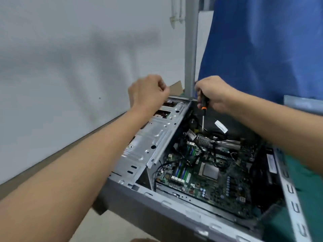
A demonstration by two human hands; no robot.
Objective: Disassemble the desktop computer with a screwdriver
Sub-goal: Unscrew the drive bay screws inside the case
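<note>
An open desktop computer case (pixel 157 203) lies on its side in front of me. Its green motherboard (pixel 206 173) shows, with black cables across it. A silver drive cage (pixel 157 135) is tilted up on the left. My right hand (pixel 213 93) grips the black and orange handle of a screwdriver (pixel 203 109). Its shaft points down into the far part of the case, near a small metal heatsink (pixel 203 139). My left hand (pixel 148 91) hovers above the far end of the drive cage with its fingers curled, and nothing shows in it.
A grey wall fills the left. A metal post (pixel 190 49) and a blue cloth (pixel 262 49) rise behind the case. A piece of cardboard (pixel 176 86) sticks up at the back. A green mat (pixel 307 180) lies under the case on the right.
</note>
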